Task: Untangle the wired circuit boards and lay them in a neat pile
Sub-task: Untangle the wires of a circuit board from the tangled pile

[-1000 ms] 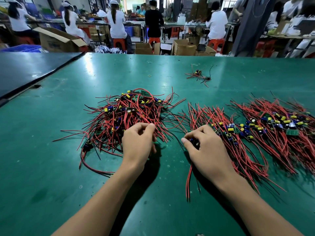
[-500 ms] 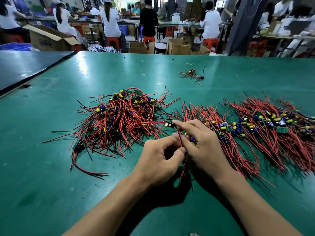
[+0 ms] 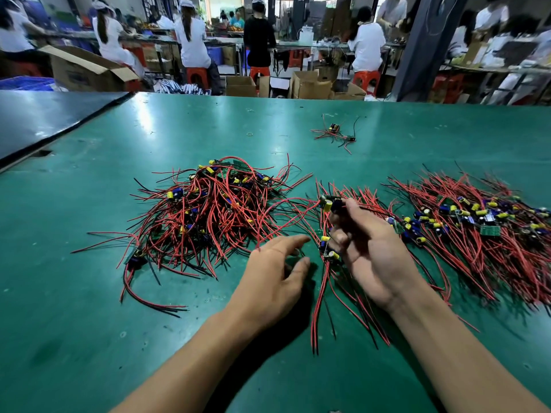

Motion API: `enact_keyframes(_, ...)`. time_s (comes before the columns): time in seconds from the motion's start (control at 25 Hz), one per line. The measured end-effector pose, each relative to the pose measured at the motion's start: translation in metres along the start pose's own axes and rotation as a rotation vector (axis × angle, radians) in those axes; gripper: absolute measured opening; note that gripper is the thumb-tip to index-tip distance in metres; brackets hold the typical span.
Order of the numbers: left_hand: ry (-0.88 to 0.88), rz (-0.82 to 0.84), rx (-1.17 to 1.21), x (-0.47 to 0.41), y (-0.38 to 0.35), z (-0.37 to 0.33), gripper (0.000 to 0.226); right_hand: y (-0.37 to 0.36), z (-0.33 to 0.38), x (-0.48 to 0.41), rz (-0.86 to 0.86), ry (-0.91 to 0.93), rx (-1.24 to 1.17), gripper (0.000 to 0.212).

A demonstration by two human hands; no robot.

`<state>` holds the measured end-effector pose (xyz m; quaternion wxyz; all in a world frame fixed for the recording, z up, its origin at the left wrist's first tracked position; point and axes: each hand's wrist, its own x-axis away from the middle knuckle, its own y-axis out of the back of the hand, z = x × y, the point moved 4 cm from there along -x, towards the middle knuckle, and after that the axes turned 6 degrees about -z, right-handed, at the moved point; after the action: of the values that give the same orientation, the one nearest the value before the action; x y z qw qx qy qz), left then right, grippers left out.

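1. Fingers of the right hand (image 3: 372,254), in the head view, are curled tight round two circuit boards (image 3: 329,204). One board, with a yellow capacitor, sticks out above the fingertips. The lower board (image 3: 328,250) shows at the thumb side of the fist.
2. Red and black wires (image 3: 317,308) trail from that grip down onto the green table (image 3: 89,323), pointing toward its near edge.
3. The left hand (image 3: 272,275) lies just beside the right, palm down. Its thumb and forefinger are a moderate gap apart and the other fingers are relaxed. It grips nothing. Whether a fingertip touches a wire cannot be told.
4. Three heaps of wired boards lie across the middle of the table:
   - a tangled heap (image 3: 214,213) left of centre;
   - a combed middle row (image 3: 366,198), partly under the right hand;
   - a wider right row (image 3: 483,234), running to the right edge.
5. The boards within the heaps overlap too much to count.
6. One stray cluster (image 3: 337,133) of what looks like two boards lies toward the far edge, with one small ring (image 3: 250,134) well to its left.
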<state>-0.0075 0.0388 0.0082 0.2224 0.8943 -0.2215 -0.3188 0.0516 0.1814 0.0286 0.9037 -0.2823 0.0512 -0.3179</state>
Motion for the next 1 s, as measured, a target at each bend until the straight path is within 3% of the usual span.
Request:
enact_keyframes(0.12, 0.065, -0.144, 0.152, -0.003, 0.005, 0.003, 0.014, -0.003, -0.001, 0.002, 0.081, -0.094, -0.008, 0.017)
enact_keyframes(0.2, 0.220, -0.178, 0.376, -0.007, 0.005, 0.009, 0.009, -0.004, -0.001, 0.005, 0.129, -0.098, 0.065, 0.021)
enact_keyframes(0.32, 0.445, -0.125, 0.670, -0.010, 0.003, 0.013, 0.018, -0.005, -0.003, 0.007, 0.126, -0.085, 0.148, 0.023)
enact_keyframes(0.4, 0.541, -0.076, 0.812, -0.010, 0.002, 0.011, 0.022, -0.003, -0.002, 0.004, 0.084, -0.106, 0.080, 0.023)
enact_keyframes(0.56, 0.586, -0.046, 0.843, -0.008, 0.004, 0.013, 0.027, 0.009, 0.006, -0.005, 0.042, -0.146, -0.135, 0.022)
enact_keyframes(0.72, 0.606, 0.050, 0.916, -0.008, 0.002, 0.007, 0.041, 0.009, -0.006, -0.001, 0.024, 0.011, 0.431, 0.030)
enact_keyframes(0.8, 0.607, 0.105, 0.910, -0.006, -0.001, 0.004, 0.047, 0.002, -0.015, 0.004, 0.110, 0.119, 0.669, 0.032)
enact_keyframes(0.88, 0.616, 0.126, 0.916, -0.004, -0.002, 0.005, 0.043, -0.002, -0.019, 0.008, 0.188, 0.177, 0.711, 0.035)
enact_keyframes(1.0, 0.657, 0.129, 0.952, -0.003, -0.002, 0.007, 0.036, 0.000, -0.015, 0.008, 0.164, 0.257, 0.775, 0.036)
